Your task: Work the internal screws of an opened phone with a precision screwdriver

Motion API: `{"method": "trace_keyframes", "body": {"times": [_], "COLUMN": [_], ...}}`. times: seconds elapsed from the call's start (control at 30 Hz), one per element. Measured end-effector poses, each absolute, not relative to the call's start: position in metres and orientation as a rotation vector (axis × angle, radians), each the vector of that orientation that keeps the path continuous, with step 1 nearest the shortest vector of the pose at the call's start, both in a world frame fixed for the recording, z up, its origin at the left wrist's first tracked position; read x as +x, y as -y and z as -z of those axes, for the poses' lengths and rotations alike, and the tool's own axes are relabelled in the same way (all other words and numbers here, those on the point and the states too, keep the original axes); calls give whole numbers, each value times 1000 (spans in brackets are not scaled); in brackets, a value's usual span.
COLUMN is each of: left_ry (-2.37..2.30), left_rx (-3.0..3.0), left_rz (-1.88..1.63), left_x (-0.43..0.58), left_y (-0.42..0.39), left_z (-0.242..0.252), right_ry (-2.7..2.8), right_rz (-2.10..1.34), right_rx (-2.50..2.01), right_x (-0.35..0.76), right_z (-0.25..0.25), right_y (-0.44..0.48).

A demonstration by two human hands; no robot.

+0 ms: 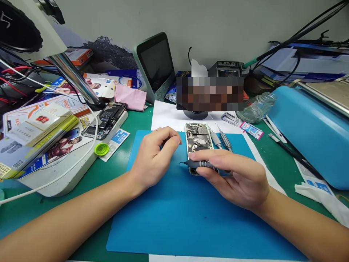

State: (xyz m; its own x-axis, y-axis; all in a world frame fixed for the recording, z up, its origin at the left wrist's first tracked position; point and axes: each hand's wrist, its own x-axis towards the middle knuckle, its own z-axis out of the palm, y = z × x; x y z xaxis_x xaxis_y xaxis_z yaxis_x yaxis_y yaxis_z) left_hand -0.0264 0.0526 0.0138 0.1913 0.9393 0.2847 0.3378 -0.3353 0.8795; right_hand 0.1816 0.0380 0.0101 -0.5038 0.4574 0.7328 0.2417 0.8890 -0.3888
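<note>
My right hand (240,174) grips a dark grey precision screwdriver (200,164) between thumb and fingers, its thin tip pointing left. Beneath the screwdriver, an opened phone (200,138) lies on the blue mat (163,222), its inner parts exposed. The screwdriver and fingers hide part of the phone's lower end. My left hand (156,154) is held left of the phone, apart from it, with fingers curled and thumb near the forefinger. Whether something small is in that pinch cannot be made out. Two more screwdrivers, one light grey (216,139) and one darker (225,140), lie right of the phone.
Another opened phone (105,120) rests on the white base (73,174) at left, near a metal post (75,80) and boxes (38,127). A white cable (62,173) crosses there. Behind stand a screen device (155,62) and a glass jar (256,107). A blue machine (308,131) is at right.
</note>
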Motion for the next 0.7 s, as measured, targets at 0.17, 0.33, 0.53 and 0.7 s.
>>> {"method": "trace_keyframes", "body": {"times": [0.17,0.33,0.53,0.7], "left_ry": [-1178,-1167,-1164,-1150], "left_rx": [1845,1966,2032,2010], "left_rz": [-1093,-1002,-931,-962], "left_x": [-27,-26,-25,-24], "left_y": [-51,-47,-46,-48], "left_z": [-13,-14,-12,-10], "right_ry": [2113,2078,2091,2079], "right_rz": [-303,-301,-260,-328], "right_rx": [-509,-476,-529,-528], "right_x": [183,181,181,183], "right_z": [-6,-1,1,-1], "right_y": [-40,-39,-37,-37]}}
